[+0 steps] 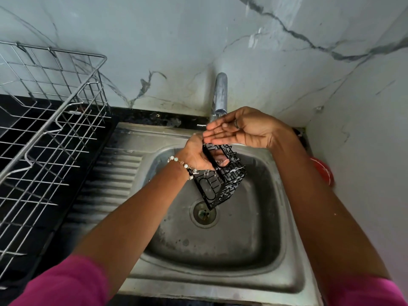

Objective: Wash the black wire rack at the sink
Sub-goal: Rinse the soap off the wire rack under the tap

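A: Hanging tilted over the sink (260, 270), the black wire rack (223, 182) is seen just above the drain (204, 214), its lower corner pointing down toward it.

B: By what is it held?

A: It is gripped at its upper end by the left hand (196, 154), whose fingers are curled around the frame; a fingertip shows through the rack's oval opening. A beaded bracelet (183, 165) is worn on that wrist.

B: And the right hand (240, 129)?

A: It is kept open, palm up and lightly cupped, at 12 o'clock from the rack and directly under the tap (220, 96). Nothing is held in it; a ring is worn on one finger. Water is seen on the palm and droplets on the rack's wires.

B: What lies further out?

A: At 9 o'clock from the basin, the ribbed drainboard (117, 173) is found, and beyond it a metal dish rack (55, 120) stands on the dark surface (13, 102). At 3 o'clock, a red object (324, 173) is partly hidden behind the right forearm. A marble-patterned wall (176, 40) rises at 12 o'clock. Pink sleeves (61, 283) are seen at 6 o'clock.
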`<state>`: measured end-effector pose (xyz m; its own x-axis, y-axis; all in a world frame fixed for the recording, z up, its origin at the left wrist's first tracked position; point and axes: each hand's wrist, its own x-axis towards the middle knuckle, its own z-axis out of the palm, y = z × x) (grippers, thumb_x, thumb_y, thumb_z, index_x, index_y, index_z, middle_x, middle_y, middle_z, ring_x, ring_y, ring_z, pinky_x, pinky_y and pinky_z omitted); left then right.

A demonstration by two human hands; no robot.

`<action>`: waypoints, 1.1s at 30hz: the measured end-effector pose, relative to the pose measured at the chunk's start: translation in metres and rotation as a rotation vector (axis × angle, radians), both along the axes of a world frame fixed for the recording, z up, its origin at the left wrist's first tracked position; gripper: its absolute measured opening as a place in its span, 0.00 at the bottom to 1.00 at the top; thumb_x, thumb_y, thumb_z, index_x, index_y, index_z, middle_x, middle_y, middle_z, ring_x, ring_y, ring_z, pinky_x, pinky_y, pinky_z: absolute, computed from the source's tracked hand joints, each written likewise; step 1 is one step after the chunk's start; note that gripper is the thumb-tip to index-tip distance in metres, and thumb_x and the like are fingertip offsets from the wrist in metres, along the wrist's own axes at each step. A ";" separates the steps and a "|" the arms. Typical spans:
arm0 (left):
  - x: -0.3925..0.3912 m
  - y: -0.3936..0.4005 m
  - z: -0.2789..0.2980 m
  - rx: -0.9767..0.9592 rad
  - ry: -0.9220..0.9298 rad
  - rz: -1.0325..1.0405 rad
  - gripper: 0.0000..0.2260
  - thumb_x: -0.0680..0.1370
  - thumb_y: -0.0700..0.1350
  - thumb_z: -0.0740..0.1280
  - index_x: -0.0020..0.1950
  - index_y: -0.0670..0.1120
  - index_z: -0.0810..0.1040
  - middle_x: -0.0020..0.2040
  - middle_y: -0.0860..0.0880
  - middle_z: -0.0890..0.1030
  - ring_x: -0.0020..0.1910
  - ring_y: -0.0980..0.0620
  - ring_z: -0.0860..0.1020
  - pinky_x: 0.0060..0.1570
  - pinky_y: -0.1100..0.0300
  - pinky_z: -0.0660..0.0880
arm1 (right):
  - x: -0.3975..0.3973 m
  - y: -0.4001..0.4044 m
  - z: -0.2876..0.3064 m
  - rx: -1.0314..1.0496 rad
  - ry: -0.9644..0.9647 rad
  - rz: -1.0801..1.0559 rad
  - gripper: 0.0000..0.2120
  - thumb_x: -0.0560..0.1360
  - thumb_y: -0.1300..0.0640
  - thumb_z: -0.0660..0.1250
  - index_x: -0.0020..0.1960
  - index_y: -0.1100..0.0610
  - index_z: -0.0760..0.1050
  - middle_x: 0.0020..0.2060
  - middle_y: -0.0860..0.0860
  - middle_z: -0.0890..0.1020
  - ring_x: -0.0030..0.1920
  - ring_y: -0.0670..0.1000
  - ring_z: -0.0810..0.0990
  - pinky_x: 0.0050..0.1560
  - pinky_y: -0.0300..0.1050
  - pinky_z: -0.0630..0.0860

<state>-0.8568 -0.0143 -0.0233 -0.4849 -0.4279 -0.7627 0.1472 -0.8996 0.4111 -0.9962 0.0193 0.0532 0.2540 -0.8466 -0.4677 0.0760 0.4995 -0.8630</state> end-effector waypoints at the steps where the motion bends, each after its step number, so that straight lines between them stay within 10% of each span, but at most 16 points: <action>1: 0.002 0.000 0.000 0.005 0.011 0.020 0.25 0.81 0.56 0.50 0.45 0.36 0.74 0.41 0.41 0.73 0.41 0.44 0.72 0.46 0.47 0.73 | 0.001 0.000 0.000 0.010 -0.023 0.012 0.17 0.79 0.75 0.49 0.63 0.74 0.69 0.57 0.70 0.77 0.58 0.65 0.79 0.59 0.55 0.76; 4: 0.007 -0.001 -0.002 0.035 0.006 0.091 0.28 0.82 0.58 0.47 0.52 0.34 0.73 0.50 0.39 0.74 0.51 0.42 0.74 0.47 0.43 0.73 | 0.000 -0.002 -0.001 0.014 0.024 -0.042 0.17 0.78 0.75 0.49 0.64 0.75 0.69 0.56 0.70 0.77 0.57 0.64 0.80 0.57 0.54 0.78; 8: 0.010 0.000 -0.002 0.044 0.048 0.184 0.31 0.81 0.60 0.44 0.46 0.36 0.74 0.39 0.42 0.73 0.39 0.45 0.72 0.47 0.46 0.73 | 0.006 -0.002 0.001 0.029 -0.025 0.031 0.17 0.78 0.75 0.49 0.63 0.74 0.70 0.56 0.70 0.78 0.58 0.65 0.79 0.60 0.55 0.75; 14: 0.014 -0.007 -0.016 0.086 0.022 0.374 0.29 0.81 0.59 0.46 0.62 0.38 0.74 0.50 0.41 0.75 0.41 0.45 0.73 0.45 0.46 0.77 | 0.003 -0.002 -0.002 0.047 0.057 -0.036 0.16 0.79 0.74 0.50 0.61 0.73 0.72 0.54 0.69 0.79 0.55 0.63 0.81 0.55 0.54 0.79; 26: 0.017 0.001 -0.003 0.141 0.225 0.506 0.27 0.81 0.60 0.51 0.55 0.34 0.70 0.59 0.33 0.74 0.63 0.35 0.73 0.64 0.34 0.66 | 0.006 -0.006 -0.004 0.043 0.221 -0.107 0.14 0.78 0.73 0.52 0.58 0.73 0.74 0.54 0.70 0.79 0.54 0.63 0.82 0.51 0.53 0.80; 33: 0.022 0.000 -0.004 0.139 0.216 0.572 0.28 0.81 0.59 0.52 0.59 0.34 0.72 0.59 0.35 0.75 0.56 0.38 0.76 0.58 0.41 0.73 | 0.011 -0.007 -0.005 0.061 0.338 -0.119 0.13 0.78 0.72 0.54 0.59 0.74 0.73 0.51 0.69 0.79 0.54 0.64 0.81 0.53 0.53 0.80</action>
<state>-0.8347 -0.0147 -0.0276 -0.3577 -0.5691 -0.7404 0.6881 -0.6966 0.2029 -0.9855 0.0121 0.0480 -0.0221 -0.8291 -0.5587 -0.1479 0.5554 -0.8183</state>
